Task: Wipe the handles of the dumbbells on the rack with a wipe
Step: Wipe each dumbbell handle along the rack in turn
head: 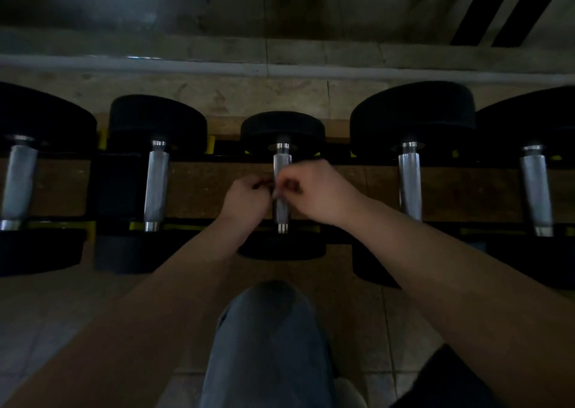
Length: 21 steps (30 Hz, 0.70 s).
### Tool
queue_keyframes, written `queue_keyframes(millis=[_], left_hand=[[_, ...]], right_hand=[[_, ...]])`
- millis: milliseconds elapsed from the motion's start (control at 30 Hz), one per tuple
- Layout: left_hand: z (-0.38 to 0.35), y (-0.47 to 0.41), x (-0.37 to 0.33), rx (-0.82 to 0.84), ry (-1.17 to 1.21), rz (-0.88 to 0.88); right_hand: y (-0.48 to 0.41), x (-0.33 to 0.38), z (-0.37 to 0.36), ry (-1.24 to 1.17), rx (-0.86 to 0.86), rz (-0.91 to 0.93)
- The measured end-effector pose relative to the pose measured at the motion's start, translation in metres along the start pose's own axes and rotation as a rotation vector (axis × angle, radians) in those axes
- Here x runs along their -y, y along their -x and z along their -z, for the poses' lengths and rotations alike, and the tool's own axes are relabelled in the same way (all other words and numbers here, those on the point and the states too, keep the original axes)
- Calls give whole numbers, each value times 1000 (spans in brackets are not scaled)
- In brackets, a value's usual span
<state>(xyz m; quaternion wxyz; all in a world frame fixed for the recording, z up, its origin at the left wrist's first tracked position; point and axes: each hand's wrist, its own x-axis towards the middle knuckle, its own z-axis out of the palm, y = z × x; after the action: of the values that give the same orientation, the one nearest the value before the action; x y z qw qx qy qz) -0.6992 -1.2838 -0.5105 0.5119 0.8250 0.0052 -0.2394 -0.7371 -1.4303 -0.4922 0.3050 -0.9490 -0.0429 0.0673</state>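
The light is dim and the view a little blurred. Five dumbbells lie side by side on the rack (193,151), their metal handles running away from the person, black heads at each end. Both hands meet over the middle dumbbell (282,127), the smallest of the row. The left hand (245,197) and the right hand (314,190) are curled, fingertips pinched together right at its handle (282,166) — something small seems to be between them, but I cannot tell whether it is the wipe or whether either hand actually grips the bar. The other four handles stand bare. A knee in grey-blue trousers (267,330) pokes forward below the forearms, over a tiled floor (404,330).
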Motion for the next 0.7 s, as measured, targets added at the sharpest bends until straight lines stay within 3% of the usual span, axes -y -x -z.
queue_keyframes(millis=[100,167,300,333,533,700], left_hand=[[-1,2,3,30,26,50],[-2,3,3,13,24,69],[-4,4,1,-31,31,133],[-4,3,3,-31,49,139],[-7,1,10,-233,81,130],[-7,7,6,-343,24,121]], right_hand=[[-17,-6,9,-29,-170,-64],[-17,-5,12,29,-162,3],[-1,8,11,231,262,192],[-1,8,11,243,302,197],[-24,-9,14,139,-129,92],[-6,8,5,235,327,236]])
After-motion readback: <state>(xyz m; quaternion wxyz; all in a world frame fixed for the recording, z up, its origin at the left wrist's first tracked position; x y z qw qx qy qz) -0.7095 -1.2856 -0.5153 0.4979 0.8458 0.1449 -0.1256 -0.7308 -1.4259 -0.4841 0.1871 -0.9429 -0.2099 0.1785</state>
